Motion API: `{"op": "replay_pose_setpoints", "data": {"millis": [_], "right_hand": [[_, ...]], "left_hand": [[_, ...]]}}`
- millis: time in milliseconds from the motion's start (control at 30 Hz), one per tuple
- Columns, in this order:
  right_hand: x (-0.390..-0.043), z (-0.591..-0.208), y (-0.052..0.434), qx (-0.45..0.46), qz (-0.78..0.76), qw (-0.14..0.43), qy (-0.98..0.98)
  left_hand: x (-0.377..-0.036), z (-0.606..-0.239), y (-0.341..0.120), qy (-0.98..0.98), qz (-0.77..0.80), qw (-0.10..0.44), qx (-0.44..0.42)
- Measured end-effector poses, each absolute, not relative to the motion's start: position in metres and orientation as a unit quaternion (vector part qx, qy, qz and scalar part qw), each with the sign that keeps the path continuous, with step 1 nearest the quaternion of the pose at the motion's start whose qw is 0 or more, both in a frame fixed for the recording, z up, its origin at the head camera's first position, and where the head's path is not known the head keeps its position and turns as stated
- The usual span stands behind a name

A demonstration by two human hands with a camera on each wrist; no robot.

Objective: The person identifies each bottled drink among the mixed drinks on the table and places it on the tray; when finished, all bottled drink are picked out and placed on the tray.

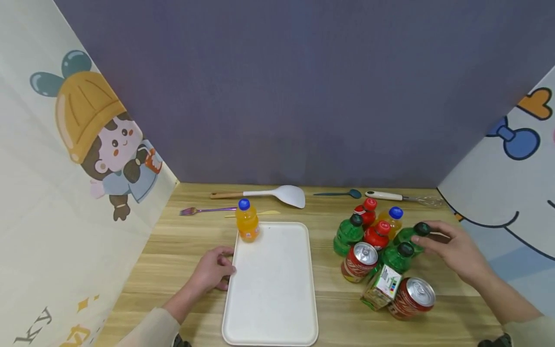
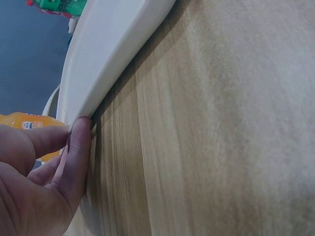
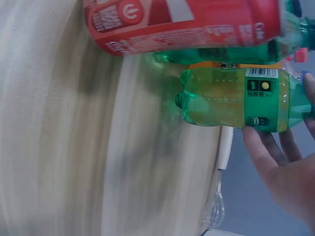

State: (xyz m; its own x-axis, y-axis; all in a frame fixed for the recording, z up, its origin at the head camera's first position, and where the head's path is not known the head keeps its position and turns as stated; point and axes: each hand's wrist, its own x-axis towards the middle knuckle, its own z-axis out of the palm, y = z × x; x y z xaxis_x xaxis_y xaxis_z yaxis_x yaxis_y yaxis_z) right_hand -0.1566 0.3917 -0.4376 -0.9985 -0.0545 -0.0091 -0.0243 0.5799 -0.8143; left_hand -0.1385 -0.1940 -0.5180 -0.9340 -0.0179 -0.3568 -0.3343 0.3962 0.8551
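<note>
My left hand (image 1: 211,270) is at the left edge of a white rectangular tray (image 1: 270,284). In the left wrist view its thumb and a finger pinch the rim. A bottle of orange drink (image 1: 247,222) with a blue cap stands upright on the tray's far left corner. To the right, my right hand (image 1: 457,253) holds a green soda bottle (image 3: 221,98) near its black cap, fingers on the label side. This bottle stands among green soda bottles (image 1: 348,236), red-capped bottles (image 1: 377,236), another orange drink bottle (image 1: 391,219), two red cans (image 1: 412,299) and a drink carton (image 1: 381,287).
Along the back of the wooden table lie a white spatula (image 1: 288,195), a dark spoon (image 1: 353,193), a whisk (image 1: 390,195), a purple fork (image 1: 195,211) and a gold utensil (image 1: 269,212). A dark panel (image 1: 303,96) rises behind, with printed side walls.
</note>
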Motion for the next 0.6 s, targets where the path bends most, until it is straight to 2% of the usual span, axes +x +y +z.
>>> {"op": "replay_pose_setpoints", "data": {"millis": [600], "right_hand": [[-0.155, -0.37, 0.389, 0.033, -0.378, -0.028, 0.925]], "left_hand": [[-0.139, -0.516, -0.194, 0.82, 0.539, 0.152, -0.115]]}}
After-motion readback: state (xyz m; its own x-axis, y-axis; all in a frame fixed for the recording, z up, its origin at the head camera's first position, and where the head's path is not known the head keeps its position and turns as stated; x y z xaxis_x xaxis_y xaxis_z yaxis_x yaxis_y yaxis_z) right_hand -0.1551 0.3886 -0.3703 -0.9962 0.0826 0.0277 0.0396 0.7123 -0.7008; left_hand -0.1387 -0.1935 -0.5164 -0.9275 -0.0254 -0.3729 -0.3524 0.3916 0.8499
